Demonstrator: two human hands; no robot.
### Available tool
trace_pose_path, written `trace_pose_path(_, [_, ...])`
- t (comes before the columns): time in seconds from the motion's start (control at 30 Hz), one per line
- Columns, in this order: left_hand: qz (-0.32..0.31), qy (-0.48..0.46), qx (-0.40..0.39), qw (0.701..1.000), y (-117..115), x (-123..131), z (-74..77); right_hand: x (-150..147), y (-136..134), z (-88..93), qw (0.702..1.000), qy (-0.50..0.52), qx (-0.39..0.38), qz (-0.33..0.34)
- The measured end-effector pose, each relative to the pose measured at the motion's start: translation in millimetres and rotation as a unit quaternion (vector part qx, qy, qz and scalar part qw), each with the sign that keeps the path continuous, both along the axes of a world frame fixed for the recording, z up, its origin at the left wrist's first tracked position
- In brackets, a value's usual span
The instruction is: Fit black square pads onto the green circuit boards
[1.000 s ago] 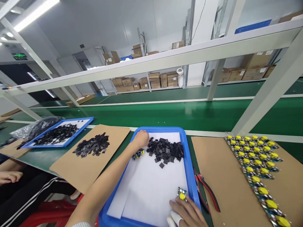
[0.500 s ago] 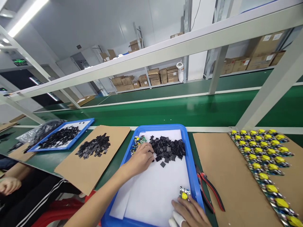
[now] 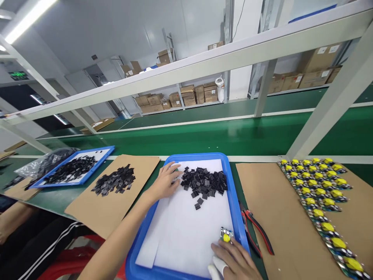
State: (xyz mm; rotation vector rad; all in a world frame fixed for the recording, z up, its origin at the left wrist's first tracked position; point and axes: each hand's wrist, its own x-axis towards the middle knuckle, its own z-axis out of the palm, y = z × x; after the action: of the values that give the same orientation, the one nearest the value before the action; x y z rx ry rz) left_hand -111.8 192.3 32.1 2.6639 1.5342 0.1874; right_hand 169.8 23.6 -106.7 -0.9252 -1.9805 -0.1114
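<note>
My left hand (image 3: pixel 166 182) reaches over the upper left corner of the blue tray (image 3: pixel 186 156), palm down with fingers spread. It covers most of a small pile of circuit boards; a bit of green board (image 3: pixel 176 170) shows by the fingertips. Just right of it lies a heap of black square pieces (image 3: pixel 204 181). At the tray's lower right, my right hand (image 3: pixel 234 260) has its fingers at the lower edge of a small circuit board (image 3: pixel 226 235) with a yellow part. White covers are on some of its fingers. How its fingertips grip the board is partly hidden.
Red-handled cutters (image 3: pixel 258 229) lie right of the tray. Rows of circuit boards with yellow parts (image 3: pixel 319 190) lie on cardboard (image 3: pixel 268 194). Leftward are more black pieces on cardboard (image 3: pixel 145 167), another blue tray (image 3: pixel 87 177) and a seated person's arm (image 3: pixel 14 217).
My left hand has shifted up and left, from the edge of the black pieces onto the circuit boards. Another black piece now lies loose below the heap. My right hand stays with its board.
</note>
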Motion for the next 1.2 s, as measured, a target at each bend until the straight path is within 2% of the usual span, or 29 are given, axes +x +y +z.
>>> trace_pose_path(0.1, [0.044, 0.015, 0.019, 0.999, 18.6, -13.5, -3.7, -2.6, 1.7, -2.0, 1.0, 0.008, 0.014, -0.002])
trace_pose_path(0.3, [0.037, 0.035, 0.024, 0.998, 25.4, -17.6, -4.2, -8.6, 3.2, -8.7, 0.999, 0.038, 0.036, -0.01])
trace_pose_path(0.5, [0.029, 0.03, 0.022, 0.999, 25.7, -14.2, -6.4, -0.6, 0.0, 9.2, 0.999, 0.039, -0.011, 0.009])
trace_pose_path(0.6, [0.033, 0.013, 0.026, 0.999, 23.8, -7.4, -2.0, 0.0, 0.0, 20.0, 0.998, 0.054, -0.026, 0.01])
trace_pose_path(0.7, [0.046, -0.016, 0.03, 0.998, 9.6, 10.2, 5.9, -2.2, 0.3, 29.1, 0.997, 0.07, -0.037, 0.009])
trace_pose_path(0.77, [0.043, -0.034, 0.005, 0.998, -7.3, 26.3, 7.8, -3.6, 0.1, 34.9, 0.996, 0.074, -0.048, 0.011])
trace_pose_path(0.9, [0.024, -0.053, -0.076, 0.995, -39.3, 54.4, -2.0, -3.2, -1.2, 47.3, 0.995, 0.072, -0.062, 0.009])
trace_pose_path(1.0, [0.031, -0.085, -0.103, 0.991, -48.8, 64.0, -6.5, 2.1, -2.7, 57.7, 0.995, 0.067, -0.063, 0.035])
trace_pose_path(1.1, [0.017, -0.141, -0.129, 0.982, -57.8, 71.6, 3.6, 11.8, -4.8, 69.3, 0.99, 0.106, -0.075, 0.059])
trace_pose_path(1.2, [-0.005, -0.204, -0.145, 0.968, -82.2, 87.1, 19.8, 21.7, -6.1, 81.6, 0.975, 0.168, -0.136, 0.04])
